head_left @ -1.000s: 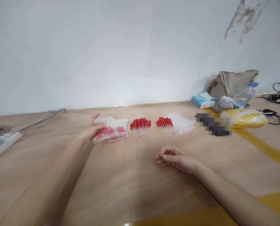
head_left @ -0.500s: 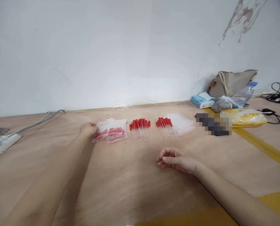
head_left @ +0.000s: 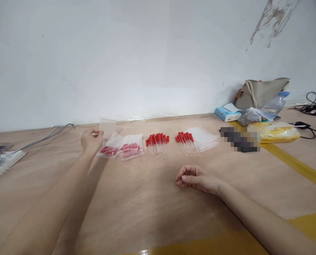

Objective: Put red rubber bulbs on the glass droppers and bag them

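At the left of the row, my left hand (head_left: 92, 141) pinches a clear plastic zip bag (head_left: 108, 128) and holds it partly raised. Its lower part overlaps other bags, so I cannot tell whether the red-bulbed droppers there lie inside it. Just right of it is a pile of zip bags (head_left: 131, 146) with red-bulbed droppers in them. Loose droppers with red bulbs (head_left: 158, 145) lie in the middle, and a second loose group (head_left: 184, 142) rests by flat zip bags (head_left: 204, 139). My right hand (head_left: 193, 179) lies on the table in front, loosely curled, thumb apart from the fingers, holding nothing.
Toward the back right are a blue tissue pack (head_left: 227, 112), a grey bag (head_left: 261, 94), a yellow plastic package (head_left: 276, 132) and black cables (head_left: 313, 106). A blurred-out dark object (head_left: 239, 140) lies before them. A grey cable (head_left: 44, 137) runs to a white strip at far left.
My left hand has moved a little left and up, lifting the edge of a clear zip bag above the pile. My right hand has stayed in place.
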{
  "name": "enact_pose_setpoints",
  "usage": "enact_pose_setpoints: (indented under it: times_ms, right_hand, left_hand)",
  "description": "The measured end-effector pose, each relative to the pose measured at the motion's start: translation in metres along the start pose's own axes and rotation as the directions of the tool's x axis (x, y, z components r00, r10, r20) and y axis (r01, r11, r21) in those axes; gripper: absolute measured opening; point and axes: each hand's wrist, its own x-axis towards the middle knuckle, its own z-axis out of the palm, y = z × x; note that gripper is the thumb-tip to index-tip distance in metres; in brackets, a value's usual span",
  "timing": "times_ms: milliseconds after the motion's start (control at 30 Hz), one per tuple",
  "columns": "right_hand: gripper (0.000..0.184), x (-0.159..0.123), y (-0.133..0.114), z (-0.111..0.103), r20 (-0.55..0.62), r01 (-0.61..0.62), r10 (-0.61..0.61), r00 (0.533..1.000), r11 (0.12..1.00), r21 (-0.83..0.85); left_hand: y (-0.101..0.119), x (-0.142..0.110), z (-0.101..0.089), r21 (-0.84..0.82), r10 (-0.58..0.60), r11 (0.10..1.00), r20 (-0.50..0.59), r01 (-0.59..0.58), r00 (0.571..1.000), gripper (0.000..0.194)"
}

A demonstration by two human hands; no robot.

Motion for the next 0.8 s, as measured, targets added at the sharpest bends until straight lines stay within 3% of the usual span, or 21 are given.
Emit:
enact_pose_setpoints:
  times_ms: [33,67,100,167,233,300,333,400,433,500,567,633,700,800]
  right_hand:
    - [0.021,0.0,0.0,0.0,-0.006,0.005,-0.005,1.0,1.0,-0.002]
    - [0.022,0.0,0.0,0.0,-0.016,0.014,-0.014,1.0,1.0,-0.009]
    - [0.022,0.0,0.0,0.0,-0.033,0.024,-0.025,0.999,0.999,-0.026]
    - [0.023,0.0,-0.002,-0.003,-0.106,0.046,-0.056,0.993,0.994,-0.095]
    - [0.023,0.003,-0.009,-0.01,-0.243,0.071,-0.127,0.962,0.971,-0.226]
    - [0.023,0.008,-0.019,-0.022,-0.391,0.088,-0.257,0.884,0.912,-0.4]
    - [0.022,0.011,-0.025,-0.03,-0.444,0.086,-0.332,0.832,0.869,-0.487]
    - [0.018,0.019,-0.037,-0.048,-0.498,0.028,-0.45,0.741,0.762,-0.647]
    - [0.016,0.024,-0.044,-0.057,-0.517,-0.037,-0.503,0.693,0.69,-0.722]
    - [0.013,0.035,-0.054,-0.07,-0.521,-0.197,-0.591,0.616,0.524,-0.828]
    - [0.013,0.047,-0.06,-0.076,-0.521,-0.313,-0.616,0.591,0.42,-0.852]
    - [0.014,0.059,-0.062,-0.076,-0.54,-0.383,-0.601,0.589,0.38,-0.842]
    - [0.015,0.07,-0.06,-0.073,-0.566,-0.427,-0.576,0.59,0.373,-0.824]
    - [0.019,0.084,-0.057,-0.071,-0.6,-0.464,-0.534,0.596,0.382,-0.799]
  left_hand:
    - [0.007,-0.009,-0.005,0.022,0.073,0.997,-0.054,-0.071,0.996,0.017]
    - [0.014,-0.021,-0.008,0.1,0.259,0.963,-0.099,-0.249,0.961,0.016]
    - [0.02,-0.036,-0.01,0.171,0.417,0.901,-0.081,-0.4,0.905,0.013]
    - [0.029,-0.073,-0.008,0.26,0.604,0.768,0.008,-0.585,0.797,0.01]
    - [0.032,-0.115,-0.001,0.236,0.699,0.65,0.189,-0.723,0.69,0.01]
    - [0.032,-0.154,0.007,0.117,0.755,0.549,0.355,-0.828,0.551,0.013]
    - [0.032,-0.17,0.011,0.046,0.754,0.523,0.441,-0.851,0.487,0.015]
    - [0.033,-0.189,0.016,-0.104,0.744,0.54,0.523,-0.835,0.416,0.016]
    - [0.033,-0.192,0.016,-0.175,0.746,0.549,0.544,-0.817,0.385,0.019]
    - [0.032,-0.187,0.014,-0.254,0.755,0.57,0.537,-0.782,0.376,0.025]
    - [0.029,-0.172,0.009,-0.267,0.753,0.599,0.507,-0.755,0.418,0.025]
    - [0.024,-0.158,0.005,-0.284,0.739,0.631,0.503,-0.721,0.448,0.025]
    - [0.018,-0.151,0.004,-0.324,0.733,0.628,0.552,-0.707,0.398,0.029]
    - [0.014,-0.158,0.008,-0.344,0.706,0.579,0.665,-0.739,0.244,0.043]
